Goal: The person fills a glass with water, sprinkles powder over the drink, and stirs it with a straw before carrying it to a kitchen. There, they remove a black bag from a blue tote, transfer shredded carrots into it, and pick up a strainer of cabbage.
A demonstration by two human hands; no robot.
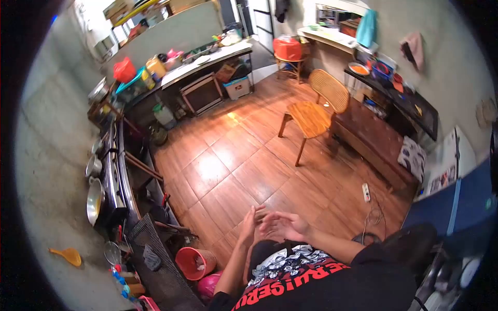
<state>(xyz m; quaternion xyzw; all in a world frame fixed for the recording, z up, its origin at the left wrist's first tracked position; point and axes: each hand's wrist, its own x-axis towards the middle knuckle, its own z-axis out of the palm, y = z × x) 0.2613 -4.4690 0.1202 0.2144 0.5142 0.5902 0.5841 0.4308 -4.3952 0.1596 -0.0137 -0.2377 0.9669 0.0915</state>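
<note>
In front of my torso, at the bottom middle of the head view, my two hands face each other close together. My left hand has its fingers stretched out and holds nothing I can see. My right hand is also open, palm turned inward, its fingers spread slightly near the left fingertips. Both are above the brown tiled floor. To the left of my left forearm stands a red bin with some pale litter in it, beside a pink round object.
A wooden chair stands ahead, beside a brown padded bench. Along the left wall runs a counter with a stove and a pan. A power strip with a cord lies on the floor at right. A white-topped counter is at the back.
</note>
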